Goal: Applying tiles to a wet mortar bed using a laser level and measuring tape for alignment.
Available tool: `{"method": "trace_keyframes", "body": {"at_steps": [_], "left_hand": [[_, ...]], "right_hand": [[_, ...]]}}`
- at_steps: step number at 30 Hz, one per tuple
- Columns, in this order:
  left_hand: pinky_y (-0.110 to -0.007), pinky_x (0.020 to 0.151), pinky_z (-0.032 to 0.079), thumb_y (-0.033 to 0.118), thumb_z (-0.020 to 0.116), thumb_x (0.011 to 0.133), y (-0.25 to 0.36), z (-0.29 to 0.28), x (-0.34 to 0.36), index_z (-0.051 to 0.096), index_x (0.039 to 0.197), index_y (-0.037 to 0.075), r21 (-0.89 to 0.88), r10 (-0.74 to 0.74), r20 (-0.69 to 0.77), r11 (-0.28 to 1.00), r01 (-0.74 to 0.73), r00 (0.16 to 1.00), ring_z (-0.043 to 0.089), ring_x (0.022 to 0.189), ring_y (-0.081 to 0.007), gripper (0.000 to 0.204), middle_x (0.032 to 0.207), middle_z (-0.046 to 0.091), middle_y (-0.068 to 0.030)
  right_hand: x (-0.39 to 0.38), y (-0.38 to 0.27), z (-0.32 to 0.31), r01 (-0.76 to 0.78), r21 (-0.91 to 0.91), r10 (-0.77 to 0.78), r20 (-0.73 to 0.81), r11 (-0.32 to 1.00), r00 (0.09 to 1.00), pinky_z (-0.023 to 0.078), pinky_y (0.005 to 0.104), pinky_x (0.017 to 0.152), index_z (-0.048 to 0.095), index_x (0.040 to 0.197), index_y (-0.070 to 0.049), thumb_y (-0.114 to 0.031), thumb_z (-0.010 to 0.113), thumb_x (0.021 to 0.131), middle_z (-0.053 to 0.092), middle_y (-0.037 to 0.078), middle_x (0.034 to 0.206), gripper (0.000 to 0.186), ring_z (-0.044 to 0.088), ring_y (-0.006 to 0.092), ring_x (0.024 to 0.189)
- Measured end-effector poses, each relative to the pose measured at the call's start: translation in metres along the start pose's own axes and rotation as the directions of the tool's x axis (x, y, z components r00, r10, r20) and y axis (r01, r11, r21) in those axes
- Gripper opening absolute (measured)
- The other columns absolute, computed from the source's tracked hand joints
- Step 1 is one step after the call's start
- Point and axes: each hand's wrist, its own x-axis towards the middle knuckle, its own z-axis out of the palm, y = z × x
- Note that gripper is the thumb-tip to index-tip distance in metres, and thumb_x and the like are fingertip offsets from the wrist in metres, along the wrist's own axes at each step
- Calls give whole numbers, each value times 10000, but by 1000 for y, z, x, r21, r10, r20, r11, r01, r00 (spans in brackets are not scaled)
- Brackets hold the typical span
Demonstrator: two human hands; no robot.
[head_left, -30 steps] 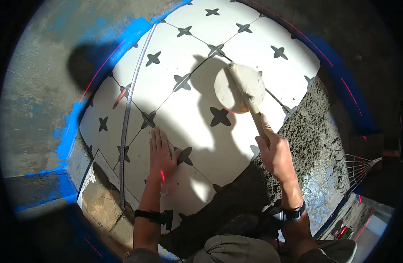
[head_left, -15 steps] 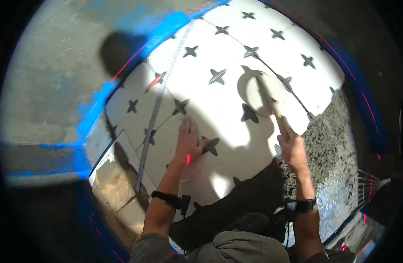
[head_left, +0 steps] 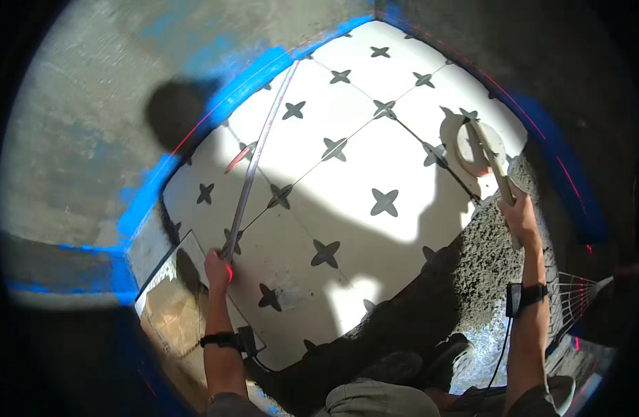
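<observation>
My right hand (head_left: 521,219) is closed around the handle of a mallet (head_left: 477,149) with a round white head. The head is over the far right tile, close to its edge; whether it touches the tile I cannot tell. My left hand (head_left: 218,271) is closed at the near end of a long thin metal straightedge (head_left: 259,149), which runs away from me across the left tiles. White tiles (head_left: 354,181) with dark four-pointed stars lie beneath both. A slim red object (head_left: 237,160) rests beside the straightedge.
Rough grey mortar (head_left: 490,260) borders the tiles at the right and near side. A wire rake-like tool (head_left: 580,288) lies at the far right. Brown cardboard (head_left: 168,313) is at the left. Concrete walls (head_left: 90,139) with a blue band (head_left: 246,80) along the base enclose the tiles.
My left hand has left the tile, where it lay flat, and moved left onto the straightedge's near end. My right hand has carried the mallet to the right. The view has shifted slightly.
</observation>
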Motion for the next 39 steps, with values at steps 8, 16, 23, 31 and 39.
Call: {"method": "trace_keyframes", "body": {"at_steps": [8, 16, 23, 31, 39], "left_hand": [[-334, 616, 446, 79, 730, 877, 66, -94, -11, 621, 884, -1, -299, 205, 333, 949, -103, 920, 527, 680, -137, 136, 737, 607, -53], [-250, 541, 365, 212, 543, 1126, 292, -169, -3, 596, 1012, 93, -639, 518, 160, 703, -312, 840, 481, 626, -52, 173, 805, 590, -1], [-359, 652, 464, 127, 598, 1031, 507, -60, 110, 572, 997, 0, -178, 813, -324, 449, -876, 483, 575, 714, -219, 133, 857, 616, -103], [-445, 788, 514, 126, 622, 1018, 606, 41, 135, 553, 1019, -49, -350, 613, -481, 521, -778, 627, 635, 795, -346, 189, 859, 654, -201], [-519, 832, 507, 136, 647, 992, 623, 70, 144, 569, 1016, -54, -251, 594, -495, 602, -758, 635, 666, 894, -466, 207, 920, 697, -261]], "right_hand": [[5, 1, -40, 223, -618, -335, -71, 754, 940, 566, 514, 842, 625, 1395, -28, -340, 785, 906, 706, 242, 1146, 602, 690, 466, 1014], [-219, 113, -200, 216, -700, -175, 131, 680, 976, 504, 493, 974, 673, 1247, -41, -145, 766, 851, 654, 170, 1187, 420, 622, 389, 1140], [-396, 226, -212, -558, -7, 550, 182, 830, 815, 547, 386, 915, 659, 1342, -62, -324, 730, 908, 712, 120, 1137, 511, 688, 284, 1029], [-466, 225, -160, -751, 181, 710, 246, 635, 659, 543, 388, 910, 661, 1348, -56, -303, 724, 911, 707, 120, 1077, 506, 682, 290, 998], [-498, 207, -131, -736, -24, 732, 135, 676, 668, 528, 418, 914, 666, 1326, -39, -201, 715, 894, 685, 140, 1039, 464, 660, 319, 995]]}}
